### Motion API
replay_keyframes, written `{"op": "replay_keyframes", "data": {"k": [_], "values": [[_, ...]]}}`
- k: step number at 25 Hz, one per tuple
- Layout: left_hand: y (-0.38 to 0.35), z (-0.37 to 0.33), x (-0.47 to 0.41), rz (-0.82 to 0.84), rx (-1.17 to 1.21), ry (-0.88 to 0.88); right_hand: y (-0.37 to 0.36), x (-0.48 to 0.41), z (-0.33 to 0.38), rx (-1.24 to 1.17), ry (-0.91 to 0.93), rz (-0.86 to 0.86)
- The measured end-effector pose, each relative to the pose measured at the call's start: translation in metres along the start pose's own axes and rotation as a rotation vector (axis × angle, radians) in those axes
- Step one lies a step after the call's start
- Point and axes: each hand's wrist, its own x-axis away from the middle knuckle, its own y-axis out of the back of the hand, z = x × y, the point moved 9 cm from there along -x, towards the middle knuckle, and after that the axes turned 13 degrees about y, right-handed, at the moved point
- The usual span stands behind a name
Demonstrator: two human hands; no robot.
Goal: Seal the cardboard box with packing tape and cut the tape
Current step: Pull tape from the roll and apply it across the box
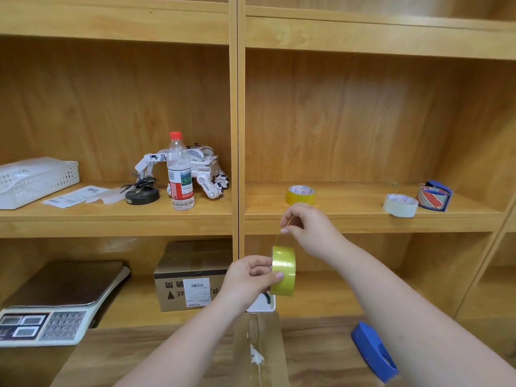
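My left hand [251,277] grips a roll of yellowish clear packing tape [284,272], held upright in front of the shelves. Just above the roll, my right hand [303,224] pinches the loose end of the tape, and a short strip runs down from it to the roll. A cardboard box [321,356] lies flat under my forearms at the bottom of the view, with a strip of clear tape [255,356] along its middle seam. A blue tape cutter [372,351] rests on the box beside my right forearm.
A second cardboard box [178,283] with a label stands on the low shelf, next to a scale [53,311]. On the middle shelf are a water bottle [180,174], a toy robot [206,171], a white basket [33,180] and spare tape rolls [300,194] [400,205].
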Motion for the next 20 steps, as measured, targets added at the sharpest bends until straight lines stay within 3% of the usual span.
{"op": "replay_keyframes", "data": {"k": [6,15,20], "values": [[-0.001,0.0,-0.008,0.005,0.002,0.004,0.002,0.0,-0.01,-0.021,-0.056,-0.039],[-0.001,0.034,-0.022,0.016,0.01,0.268,-0.002,-0.005,0.017,0.064,0.055,0.048],[0.007,0.043,-0.009,-0.05,-0.015,0.321,-0.014,-0.001,0.013,0.022,0.002,0.111]]}}
